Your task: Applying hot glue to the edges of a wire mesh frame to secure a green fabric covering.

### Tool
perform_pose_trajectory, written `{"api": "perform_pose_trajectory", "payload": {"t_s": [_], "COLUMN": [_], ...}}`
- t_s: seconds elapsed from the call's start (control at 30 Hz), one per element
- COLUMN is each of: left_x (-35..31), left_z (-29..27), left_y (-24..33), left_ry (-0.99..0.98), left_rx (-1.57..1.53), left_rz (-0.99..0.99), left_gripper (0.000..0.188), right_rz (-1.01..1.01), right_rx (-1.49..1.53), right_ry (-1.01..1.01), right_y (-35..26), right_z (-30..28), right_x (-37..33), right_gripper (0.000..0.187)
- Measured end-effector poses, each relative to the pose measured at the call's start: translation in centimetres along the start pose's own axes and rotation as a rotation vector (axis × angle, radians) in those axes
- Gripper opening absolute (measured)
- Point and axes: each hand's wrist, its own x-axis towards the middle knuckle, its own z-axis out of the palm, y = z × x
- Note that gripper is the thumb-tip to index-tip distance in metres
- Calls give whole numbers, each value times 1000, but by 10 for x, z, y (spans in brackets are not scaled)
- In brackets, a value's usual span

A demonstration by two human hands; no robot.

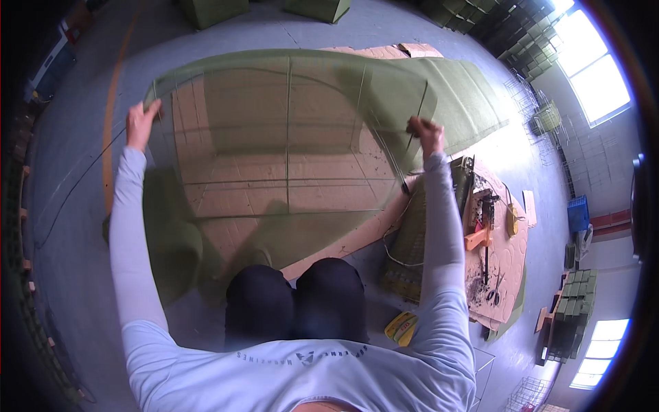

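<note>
A large sheet of translucent green mesh (pixel 473 103) is spread over a thin wire frame (pixel 288 137) in front of my knees. At the upper left corner my left hand (pixel 140 125) pinches the mesh edge, with the frame's corner close by. My right hand (pixel 428 134) is closed on the mesh at the right side, beside a short dark upright wire; it is slightly blurred. Whether either hand also grips the wire cannot be made out. Under the frame, cardboard (pixel 309 264) shows through the mesh. Loose green mesh hangs down at the lower left.
To my right, a cardboard-topped surface (pixel 511 268) holds an orange-handled tool (pixel 478 239), scissors (pixel 493 296) and a yellow object (pixel 512 220). A yellow package (pixel 401 329) lies beside my right knee. Green boxes (pixel 214 10) stand beyond; a blue crate (pixel 578 213) is at the far right.
</note>
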Motion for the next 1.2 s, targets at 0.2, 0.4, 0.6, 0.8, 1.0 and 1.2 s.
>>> {"api": "perform_pose_trajectory", "payload": {"t_s": [0.2, 0.4, 0.6, 0.8, 1.0, 1.2], "left_x": [40, 27, 10, 26, 28, 4], "left_z": [15, 40, 65, 86, 108, 95], "left_y": [12, -2, -39, -25, -35, -19], "left_ry": [-180, -221, -195, -261, -359, -340], "left_rx": [-294, -408, -372, -330, -314, -532], "left_rz": [-176, -247, -312, -395, -409, -589], "left_gripper": [32, 23, 22, 21, 32, 26], "right_rz": [126, 171, 166, 109, 184, 104], "right_rx": [-98, -131, -188, -227, -323, -255], "right_ry": [-59, -89, -22, 72, 56, 68], "right_y": [-11, 34, 43, 83, 86, 79], "right_z": [-11, -12, 18, 11, 23, 12], "right_x": [30, 49, 19, 53, 69, 32], "right_gripper": [31, 31, 36, 33, 25, 23]}}
